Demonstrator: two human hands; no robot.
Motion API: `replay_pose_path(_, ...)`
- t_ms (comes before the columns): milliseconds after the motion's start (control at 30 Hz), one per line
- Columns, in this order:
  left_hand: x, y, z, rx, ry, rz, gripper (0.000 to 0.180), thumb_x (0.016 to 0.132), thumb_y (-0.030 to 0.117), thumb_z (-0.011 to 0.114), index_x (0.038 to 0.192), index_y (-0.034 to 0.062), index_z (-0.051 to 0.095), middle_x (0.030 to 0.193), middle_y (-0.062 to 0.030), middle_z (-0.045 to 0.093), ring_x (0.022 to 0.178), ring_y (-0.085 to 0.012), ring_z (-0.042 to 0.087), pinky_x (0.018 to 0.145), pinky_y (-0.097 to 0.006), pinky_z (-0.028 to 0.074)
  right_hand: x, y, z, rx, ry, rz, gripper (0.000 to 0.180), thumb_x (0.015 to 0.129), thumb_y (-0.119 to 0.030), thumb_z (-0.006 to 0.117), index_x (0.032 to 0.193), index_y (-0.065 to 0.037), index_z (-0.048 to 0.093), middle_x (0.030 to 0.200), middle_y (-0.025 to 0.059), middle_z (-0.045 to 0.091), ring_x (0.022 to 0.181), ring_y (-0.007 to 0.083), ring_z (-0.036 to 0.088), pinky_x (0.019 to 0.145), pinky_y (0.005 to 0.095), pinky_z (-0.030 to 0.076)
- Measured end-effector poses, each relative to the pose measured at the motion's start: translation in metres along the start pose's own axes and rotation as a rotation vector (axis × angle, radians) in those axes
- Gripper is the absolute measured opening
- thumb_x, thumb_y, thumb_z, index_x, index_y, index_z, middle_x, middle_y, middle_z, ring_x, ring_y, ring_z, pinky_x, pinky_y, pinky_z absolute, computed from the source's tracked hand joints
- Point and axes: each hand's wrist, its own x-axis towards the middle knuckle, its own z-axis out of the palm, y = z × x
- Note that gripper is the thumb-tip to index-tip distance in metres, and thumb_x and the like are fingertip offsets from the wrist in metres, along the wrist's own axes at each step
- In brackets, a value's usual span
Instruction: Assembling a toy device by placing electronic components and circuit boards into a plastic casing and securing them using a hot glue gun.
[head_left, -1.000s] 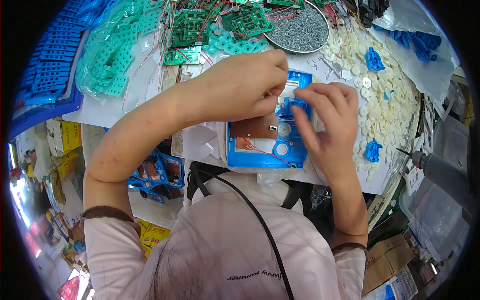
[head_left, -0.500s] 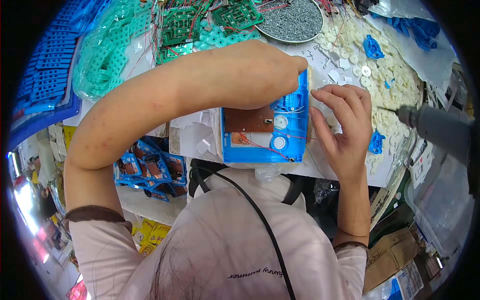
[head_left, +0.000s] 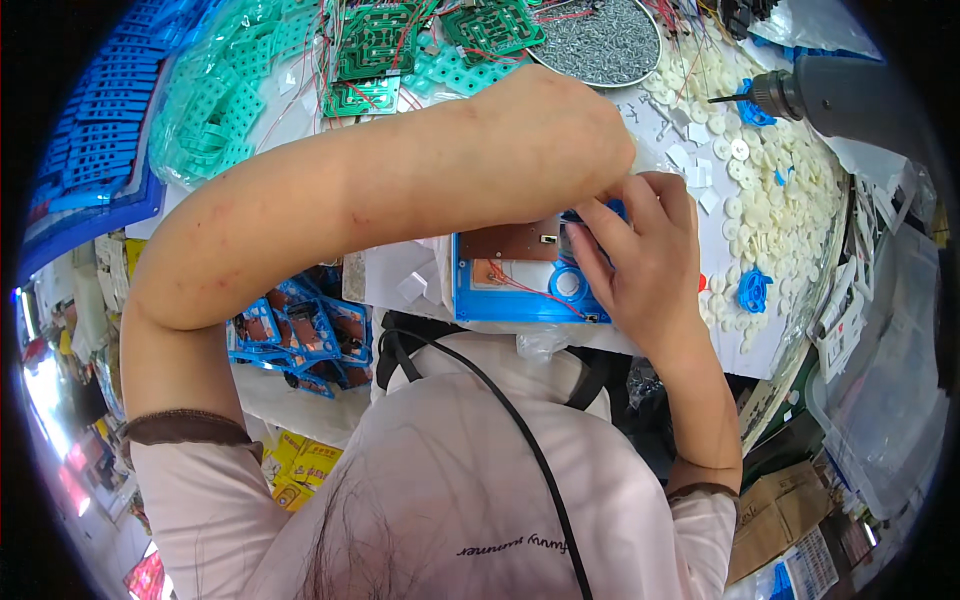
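Note:
A blue plastic housing [head_left: 500,307] lies in front of me. Inside it are a brown circuit board [head_left: 508,240], a round white part [head_left: 568,285] and thin red wires. My left hand [head_left: 580,135] reaches across the housing's far side; its fingers are hidden beneath it. From the right, my right hand [head_left: 640,255] bends over the housing. Its thumb and index fingertips are close together but with a gap, beside the board's right edge and near my left hand. I see nothing between them.
Green circuit boards [head_left: 375,45] with wires and a round tray of screws [head_left: 600,45] stand at the back. White round plastic parts [head_left: 790,210] cover the right side. An electric screwdriver [head_left: 800,95] hangs at upper right. Filled blue housings [head_left: 305,330] are stacked on the left.
My right hand has moved left, from beside the housing to over it. The screwdriver has swung away toward the back. My left hand and the housing have shifted slightly right.

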Motion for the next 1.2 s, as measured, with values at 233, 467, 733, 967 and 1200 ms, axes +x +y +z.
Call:
replay_pose_path(233,-0.007,-0.009,0.006,-0.019,0.038,-0.026,0.011,0.071,0.013,0.074,0.077,0.0050,0.074,0.074,-0.0157,0.069,0.075,-0.0340,0.072,0.065,-0.044,0.058,0.002,-0.002,0.004,0.061,-0.018,-0.019,0.037,0.075,-0.003,0.079,0.111,-0.010,0.074,0.101,0.0077,0.066,0.095,0.0303,0.057,0.080,0.0404,0.048)
replay_pose_path(467,-0.009,-0.017,0.007,-0.007,-0.001,0.035,0.010,0.072,0.013,0.072,0.074,0.0029,0.070,0.072,-0.0168,0.067,0.071,-0.0336,0.070,0.063,-0.043,0.057,0.001,-0.002,0.006,0.058,-0.034,-0.016,0.035,0.076,-0.008,0.077,0.111,-0.008,0.074,0.102,0.0058,0.065,0.096,0.0288,0.058,0.080,0.0424,0.046)
replay_pose_path(733,-0.007,-0.016,0.008,0.001,-0.046,0.081,0.011,0.077,0.012,0.070,0.079,0.0017,0.068,0.075,-0.0157,0.069,0.075,-0.0328,0.073,0.064,-0.043,0.058,0.006,-0.009,0.005,-0.036,-0.086,-0.003,0.040,0.075,-0.007,0.076,0.115,-0.006,0.072,0.102,0.0062,0.062,0.098,0.0285,0.057,0.082,0.0423,0.046)
replay_pose_path(967,-0.004,-0.011,0.015,-0.102,-0.019,-0.031,0.012,0.082,0.010,0.067,0.092,0.0024,0.068,0.082,-0.0164,0.070,0.082,-0.0355,0.073,0.070,-0.044,0.057,0.014,-0.023,-0.003,-0.058,-0.204,0.119,0.043,0.076,-0.007,0.074,0.119,-0.005,0.070,0.104,0.0087,0.060,0.102,0.0299,0.056,0.085,0.0440,0.046)
replay_pose_path(1200,-0.054,-0.009,0.027,-0.315,0.467,-0.200,0.020,0.082,0.003,0.067,0.102,0.0042,0.068,0.106,-0.0143,0.067,0.095,-0.0342,0.066,0.079,-0.044,0.053,-0.005,-0.012,-0.009,0.151,-0.057,0.084,0.038,0.077,-0.002,0.074,0.115,-0.003,0.071,0.108,0.0114,0.065,0.100,0.0326,0.059,0.086,0.0424,0.050)
